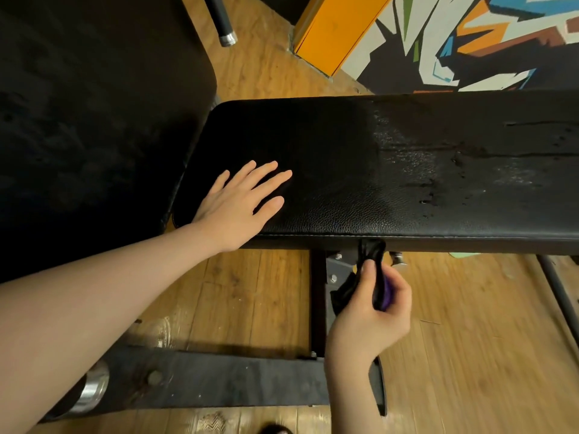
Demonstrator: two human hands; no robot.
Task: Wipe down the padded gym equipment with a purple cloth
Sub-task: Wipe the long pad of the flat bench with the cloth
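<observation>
A black padded bench [391, 170] runs across the middle, its leather worn and cracked toward the right. My left hand [241, 205] lies flat on its near left end, fingers straight and spread. My right hand [372, 308] is below the bench's front edge, gripping a bunched cloth [374, 270] that looks dark with a purple patch between thumb and fingers. The cloth's top touches the pad's front side.
A second black pad [94, 120] fills the left side. The bench's steel frame [219, 380] and upright post [318, 302] stand on the wooden floor [470, 355]. An orange column [332, 29], a painted wall [470, 42] and a bar end [224, 23] lie behind.
</observation>
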